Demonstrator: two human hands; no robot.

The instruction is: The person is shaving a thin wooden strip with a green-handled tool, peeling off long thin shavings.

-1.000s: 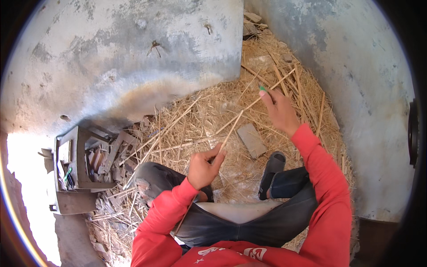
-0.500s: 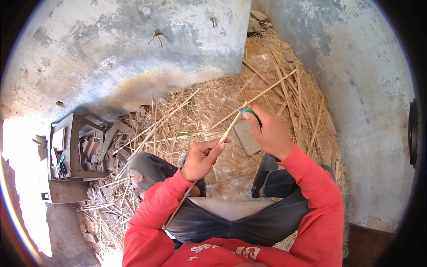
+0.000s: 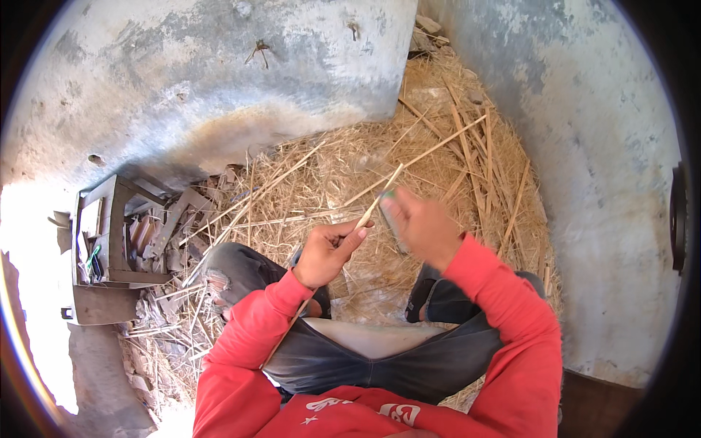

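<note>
In my left hand (image 3: 327, 254), closed between thumb and fingers, is a thin pale wooden stick (image 3: 372, 209). Its whittled tip points up and away to the right, while the lower end runs back beneath my left forearm. My right hand (image 3: 423, 226), smeared by motion, is wrapped around a small knife with a green handle (image 3: 388, 195). The knife is beside the stick, a little beyond my left fingers. Blur hides its blade, so I cannot tell whether it touches the wood.
Shavings and straw-like fibres (image 3: 343, 171) cover the floor. Long wooden slats (image 3: 475, 150) lie toward the right wall (image 3: 606, 182). A wooden frame (image 3: 139, 276) with scraps stands at the left, and a worn grey wall (image 3: 292, 80) rises ahead. My bent legs flank my hands.
My right hand and the knife have come nearer to me and slightly left, down from the stick's tip toward my left hand. My left hand keeps its grip and has barely shifted.
</note>
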